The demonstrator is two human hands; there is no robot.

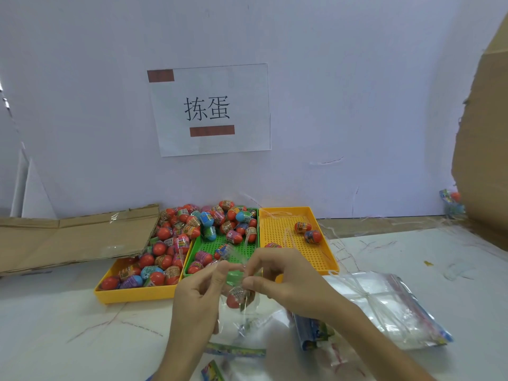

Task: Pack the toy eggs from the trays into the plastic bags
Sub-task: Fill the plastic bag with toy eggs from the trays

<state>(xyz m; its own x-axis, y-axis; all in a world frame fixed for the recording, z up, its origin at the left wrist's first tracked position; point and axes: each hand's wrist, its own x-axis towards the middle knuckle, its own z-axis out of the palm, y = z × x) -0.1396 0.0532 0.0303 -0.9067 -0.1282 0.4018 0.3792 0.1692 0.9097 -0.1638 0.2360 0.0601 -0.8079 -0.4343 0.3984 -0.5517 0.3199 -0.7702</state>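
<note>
While two trays at 11 and 12 o'clock remain heaped with toy eggs, a person works at the mouth of a small clear plastic bag (pixel 238 299) held above the white table (pixel 68 320). The left hand (pixel 196 294) and right hand (pixel 277 276) each pinch the bag's top edge between thumb and fingertips, and what appears to be a single red egg (pixel 234 300) hangs inside, though the crinkled film blurs it. The packing looks far from finished: the left yellow tray (pixel 132 294) and the green tray (pixel 222 243) are crowded with eggs, while the right yellow tray (pixel 321 259) at 1 o'clock holds only about three. A stack of unused bags (pixel 384 306) lies at 3 o'clock, just beside the right forearm. Flattened cardboard (pixel 68 237) rests at 10 o'clock, and a paper sign (pixel 210 110) hangs on the wall behind.
</note>
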